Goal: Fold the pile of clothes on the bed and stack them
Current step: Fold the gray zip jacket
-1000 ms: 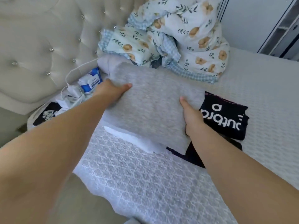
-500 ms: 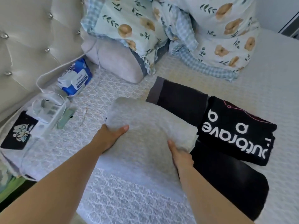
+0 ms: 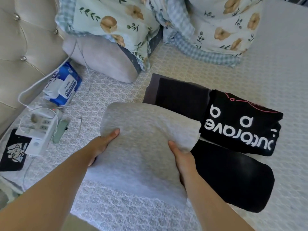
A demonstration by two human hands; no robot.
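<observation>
Near the bed's edge, both hands carry a folded grey knit garment (image 3: 146, 144) beside the dark folded clothes.

At its left side the left hand (image 3: 101, 145) grips the fold, thumb on top and fingers hidden beneath; the right hand (image 3: 180, 155) grips the right side the same way. The garment's near part lies on the white patterned bedspread (image 3: 126, 212) while its far edge overlaps the folded black shirt with white lettering (image 3: 241, 124) and the plain black folded piece (image 3: 233, 180). Soft knit could sag between the two grips and let the fold slip open. Set down half across the black pieces, it would probably lie crooked. The white power strip (image 3: 40, 130) and cables to the left could snag a trailing edge.
</observation>
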